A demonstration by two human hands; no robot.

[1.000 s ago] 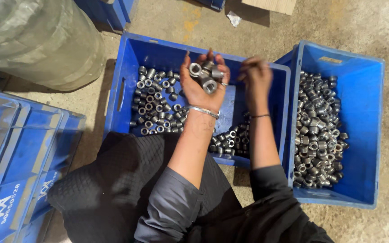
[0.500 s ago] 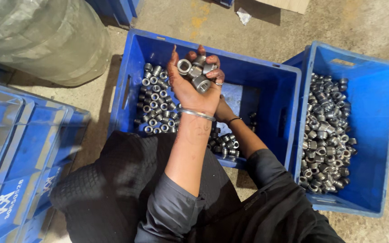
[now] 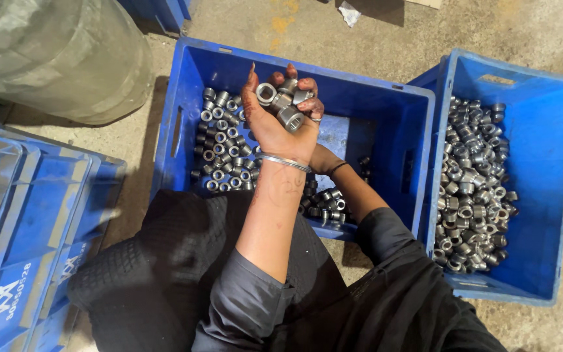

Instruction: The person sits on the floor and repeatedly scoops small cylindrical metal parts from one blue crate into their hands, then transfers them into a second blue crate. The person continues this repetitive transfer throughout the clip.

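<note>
Metal ring fittings [image 3: 283, 103], short grey steel collars with round bores, lie heaped in the cupped palm of the left hand [image 3: 280, 120], which is raised palm-up above the middle blue crate [image 3: 298, 62]. The fingers of that hand curl up and inward around the heap, closed loosely on four or five pieces; the thumb stands out to the left. A thin metal bangle [image 3: 284, 161] circles the left wrist.

The right hand is hidden behind the left wrist and palm. Only its forearm [image 3: 350, 189] shows, reaching down into the crate with a dark band at the wrist, so whether its fingers are spread or closed cannot be told.

Inside the middle crate, more fittings [image 3: 224, 140] lie in neat rows along the left part of the floor, and a looser cluster [image 3: 324, 203] sits near the front wall beside the right forearm; the floor between is bare blue.

Just to the right stands a second blue crate [image 3: 555, 189], its floor covered by a thick pile of the same fittings [image 3: 472, 189]. Stacked blue crates [image 3: 27, 221] are at the left, a grey plastic-wrapped bundle [image 3: 53, 55] lies at the upper left, and everything rests on a concrete floor [image 3: 386, 32].
</note>
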